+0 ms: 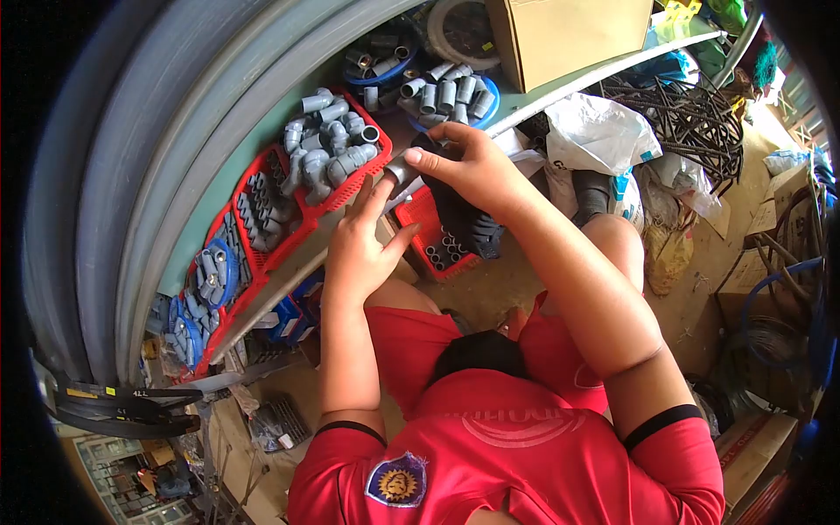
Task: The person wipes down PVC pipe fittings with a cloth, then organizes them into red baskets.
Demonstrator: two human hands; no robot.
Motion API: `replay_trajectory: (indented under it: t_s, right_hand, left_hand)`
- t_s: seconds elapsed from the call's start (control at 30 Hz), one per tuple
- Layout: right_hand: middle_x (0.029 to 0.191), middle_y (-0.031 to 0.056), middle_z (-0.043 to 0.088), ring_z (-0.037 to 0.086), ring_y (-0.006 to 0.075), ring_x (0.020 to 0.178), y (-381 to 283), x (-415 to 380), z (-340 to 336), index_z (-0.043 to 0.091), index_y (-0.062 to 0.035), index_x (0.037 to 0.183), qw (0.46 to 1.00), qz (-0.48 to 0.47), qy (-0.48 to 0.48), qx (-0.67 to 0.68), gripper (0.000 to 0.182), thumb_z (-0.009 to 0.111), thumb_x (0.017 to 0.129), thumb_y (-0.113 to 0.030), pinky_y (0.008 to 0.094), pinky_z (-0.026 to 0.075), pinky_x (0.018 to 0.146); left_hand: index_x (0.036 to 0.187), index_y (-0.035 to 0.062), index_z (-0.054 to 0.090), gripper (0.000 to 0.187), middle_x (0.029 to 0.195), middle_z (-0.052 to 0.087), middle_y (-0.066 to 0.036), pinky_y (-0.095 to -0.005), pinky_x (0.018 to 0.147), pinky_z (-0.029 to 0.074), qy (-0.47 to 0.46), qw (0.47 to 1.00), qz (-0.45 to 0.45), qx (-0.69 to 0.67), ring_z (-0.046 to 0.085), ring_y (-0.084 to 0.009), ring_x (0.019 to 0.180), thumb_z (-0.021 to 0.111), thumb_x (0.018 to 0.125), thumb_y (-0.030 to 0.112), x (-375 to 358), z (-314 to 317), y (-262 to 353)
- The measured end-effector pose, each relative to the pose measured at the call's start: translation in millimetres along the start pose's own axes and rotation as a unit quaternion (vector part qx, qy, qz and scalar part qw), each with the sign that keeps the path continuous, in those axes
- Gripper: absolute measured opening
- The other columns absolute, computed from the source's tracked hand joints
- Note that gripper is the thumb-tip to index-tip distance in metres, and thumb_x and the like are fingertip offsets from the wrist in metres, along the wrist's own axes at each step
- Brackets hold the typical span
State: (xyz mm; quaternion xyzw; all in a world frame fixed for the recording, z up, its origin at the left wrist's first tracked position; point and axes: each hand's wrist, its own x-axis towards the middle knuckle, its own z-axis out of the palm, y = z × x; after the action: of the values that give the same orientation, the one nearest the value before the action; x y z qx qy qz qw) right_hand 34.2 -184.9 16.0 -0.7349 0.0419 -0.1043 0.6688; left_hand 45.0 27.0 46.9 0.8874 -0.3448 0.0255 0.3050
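My right hand (464,166) pinches a short grey pipe fitting (401,171) between thumb and fingers. A dark cloth-like piece (464,214) hangs beneath that hand; whether it is gripped too is hard to see. My left hand (360,241) is raised with its thumb spread away, and a fingertip meets the fitting's lower end. Just beyond the hands, a red basket (385,157) on the shelf holds grey elbow and tee fittings (331,162). Lower down, another red basket (409,210) contains several small dark rings or pipe ends (446,249).
Blue-rimmed tubs (494,101) of fittings and a cardboard box (569,39) occupy the shelf. Large grey pipes (166,131) curve along the left. White sacks (604,136) and a heap of dark metal rods (691,114) lie to the right.
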Motion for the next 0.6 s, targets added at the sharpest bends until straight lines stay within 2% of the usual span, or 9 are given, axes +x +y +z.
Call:
replay_trajectory:
  t_s: [0.2,0.3,0.33,0.4,0.43,0.47,0.5,0.57,0.6]
  right_hand:
    - [0.093,0.0099,0.069,0.062,0.0136,0.087,-3,-2,-3,0.064,0.0057,0.118,0.998,-0.014,-0.019,-0.056,0.064,0.079,0.086,-0.048,0.0278,0.051,0.078]
    - [0.093,0.0162,0.072,0.067,0.0207,0.089,-3,3,-13,0.070,0.0022,0.111,0.997,0.000,0.069,0.018,0.059,0.078,0.084,-0.050,0.0351,0.052,0.083]
    - [0.087,0.0118,0.071,0.065,0.0172,0.083,-4,7,-19,0.070,0.0027,0.109,0.993,0.008,0.103,0.064,0.055,0.076,0.087,-0.047,0.0333,0.052,0.077]
    - [0.089,0.0077,0.069,0.060,0.0138,0.079,-10,10,-39,0.071,-0.0002,0.110,0.975,-0.001,0.159,0.155,0.048,0.075,0.089,-0.044,0.0288,0.049,0.072]
    - [0.089,0.0054,0.067,0.059,0.0144,0.078,-23,6,-49,0.071,-0.0012,0.112,0.963,0.003,0.184,0.198,0.046,0.074,0.090,-0.041,0.0303,0.049,0.072]
    - [0.095,0.0074,0.069,0.064,0.0171,0.082,-31,4,-57,0.070,-0.0029,0.113,0.948,0.005,0.211,0.237,0.041,0.072,0.092,-0.038,0.0327,0.053,0.074]
    - [0.100,0.0093,0.071,0.068,0.0199,0.087,-36,2,-65,0.069,-0.0046,0.115,0.931,0.007,0.239,0.275,0.037,0.070,0.093,-0.034,0.0351,0.056,0.077]
    - [0.100,0.0100,0.072,0.070,0.0227,0.085,-33,4,-82,0.069,-0.0047,0.114,0.893,0.041,0.269,0.358,0.035,0.069,0.093,-0.033,0.0368,0.057,0.077]
    - [0.089,0.0066,0.068,0.064,0.0181,0.076,-50,0,-80,0.067,-0.0055,0.107,0.881,0.024,0.260,0.396,0.025,0.066,0.094,-0.027,0.0313,0.050,0.063]
  left_hand:
    - [0.141,0.0108,0.050,0.067,0.142,0.052,-0.028,-0.0509,0.101,0.047,0.021,0.995,0.061,0.078,0.050,-0.0483,0.130,0.080,0.082,0.023,-12,9,-15]
    - [0.142,0.0046,0.049,0.073,0.146,0.047,-0.030,-0.0470,0.105,0.047,-0.011,0.995,0.020,0.097,0.053,-0.0447,0.130,0.083,0.080,0.025,-22,16,-25]
    - [0.145,0.0071,0.048,0.074,0.146,0.047,-0.030,-0.0477,0.106,0.045,-0.038,0.995,-0.007,0.087,0.050,-0.0447,0.132,0.081,0.080,0.024,-25,19,-28]
    - [0.145,0.0145,0.048,0.072,0.144,0.048,-0.032,-0.0487,0.103,0.047,-0.075,0.993,-0.028,0.084,0.049,-0.0466,0.132,0.080,0.081,0.024,-32,35,-47]
    - [0.146,0.0181,0.048,0.072,0.144,0.048,-0.033,-0.0492,0.101,0.048,-0.095,0.991,-0.038,0.085,0.048,-0.0475,0.132,0.079,0.081,0.024,-36,45,-60]
    - [0.148,0.0205,0.046,0.069,0.145,0.045,-0.033,-0.0489,0.099,0.050,-0.099,0.994,0.001,0.043,0.053,-0.0462,0.128,0.072,0.084,0.014,-39,57,-78]
    - [0.148,0.0212,0.046,0.069,0.146,0.045,-0.033,-0.0492,0.097,0.050,-0.140,0.988,-0.037,0.049,0.054,-0.0457,0.126,0.068,0.084,0.011,-42,70,-97]
    - [0.149,0.0226,0.045,0.069,0.146,0.044,-0.033,-0.0497,0.095,0.051,-0.221,0.967,-0.108,0.060,0.057,-0.0448,0.121,0.061,0.085,0.004,-47,98,-136]
    - [0.150,0.0244,0.043,0.072,0.146,0.045,-0.032,-0.0499,0.094,0.051,-0.255,0.955,-0.132,0.080,0.058,-0.0446,0.120,0.059,0.084,0.002,-45,112,-152]
